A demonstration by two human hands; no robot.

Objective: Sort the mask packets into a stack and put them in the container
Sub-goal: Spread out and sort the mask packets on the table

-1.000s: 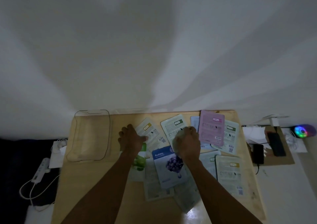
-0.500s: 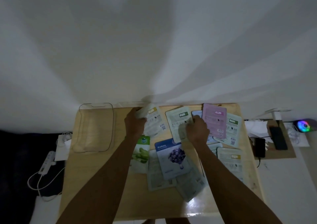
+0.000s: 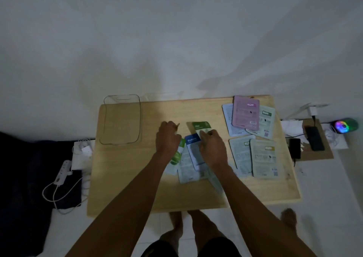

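Note:
My left hand (image 3: 168, 137) is closed over the middle pile, and only a small corner of a mask packet shows at its fingertips. My right hand (image 3: 211, 145) grips a green-topped packet (image 3: 201, 126) and holds it over the blue blueberry packet (image 3: 191, 141). A green packet (image 3: 176, 157) and pale packets (image 3: 186, 170) lie beneath both hands. At the back right a pink packet (image 3: 245, 111) lies on top of pale ones. Two more pale packets (image 3: 263, 158) lie at the right. The clear container (image 3: 121, 138) stands empty at the table's back left.
The wooden table (image 3: 127, 178) stands against a white wall. A power strip (image 3: 62, 171) with cables lies on the floor to the left. Phones (image 3: 314, 138) and a glowing speaker (image 3: 344, 126) sit to the right. My feet are below the table's front edge.
Both hands came back from the table's far side to the middle pile. The two pale packets that lay at the back centre are gone from there. A green-topped packet now shows in my right hand.

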